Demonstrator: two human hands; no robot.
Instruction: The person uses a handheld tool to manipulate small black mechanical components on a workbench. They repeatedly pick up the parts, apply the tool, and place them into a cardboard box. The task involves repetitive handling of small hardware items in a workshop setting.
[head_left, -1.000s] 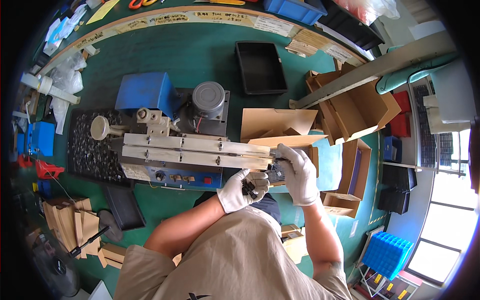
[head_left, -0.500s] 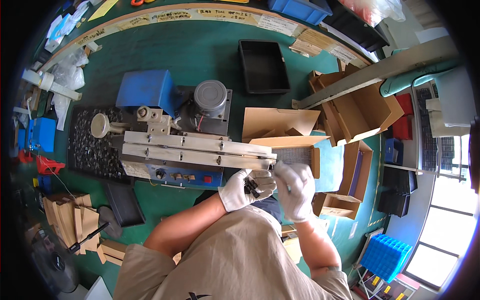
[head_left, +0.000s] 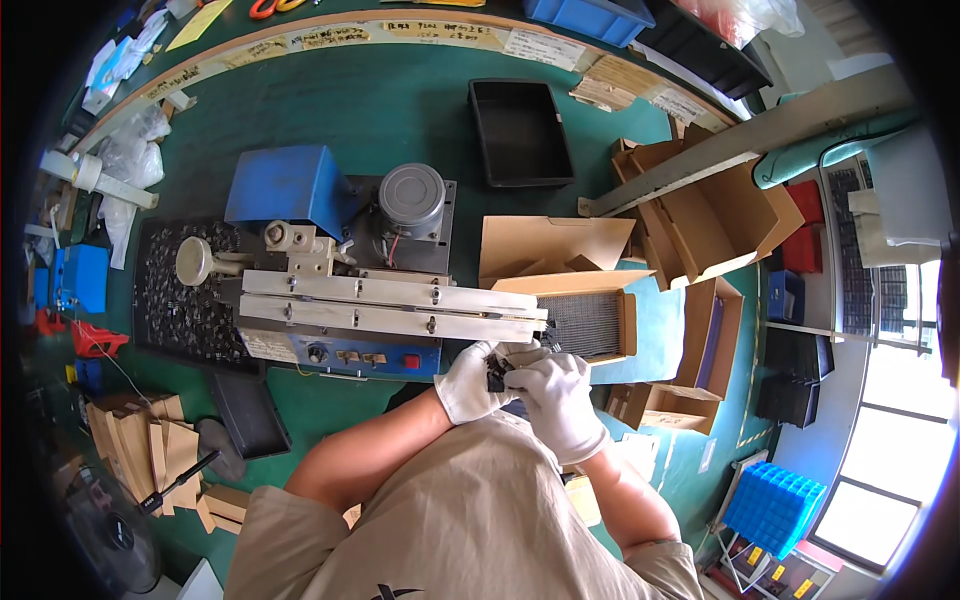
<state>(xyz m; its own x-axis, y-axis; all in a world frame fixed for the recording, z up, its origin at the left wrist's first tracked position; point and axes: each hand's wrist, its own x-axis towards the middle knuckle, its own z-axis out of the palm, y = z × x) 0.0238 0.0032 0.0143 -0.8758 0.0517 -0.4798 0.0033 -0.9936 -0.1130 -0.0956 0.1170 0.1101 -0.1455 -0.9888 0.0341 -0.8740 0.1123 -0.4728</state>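
Observation:
My left hand (head_left: 466,384), in a white glove, is curled below the outlet end of a bench machine's metal rail (head_left: 390,310). It holds several small black parts (head_left: 496,377) in its palm. My right hand (head_left: 556,400), gloved too, meets it there, its fingers pressed together against these parts. What the right fingertips pinch is hidden. Right of the rail's end, a cardboard box (head_left: 628,318) contains rows of small, dark grey pieces. The machine carries a blue cover (head_left: 280,187), a grey round motor (head_left: 411,196) and a front panel with a red switch (head_left: 411,361).
Loose small black parts cover a dark tray (head_left: 180,300) at the machine's left. A black bin (head_left: 520,135) stands behind the box. Open cartons (head_left: 715,225) crowd the right, under a slanted metal beam (head_left: 740,150). Flattened cardboard (head_left: 150,440) lies lower left, beside a fan (head_left: 115,530).
My right hand has moved left and down from the rail's end to the black parts in my left palm. The left hand stays nearly in place, its fingers more curled.

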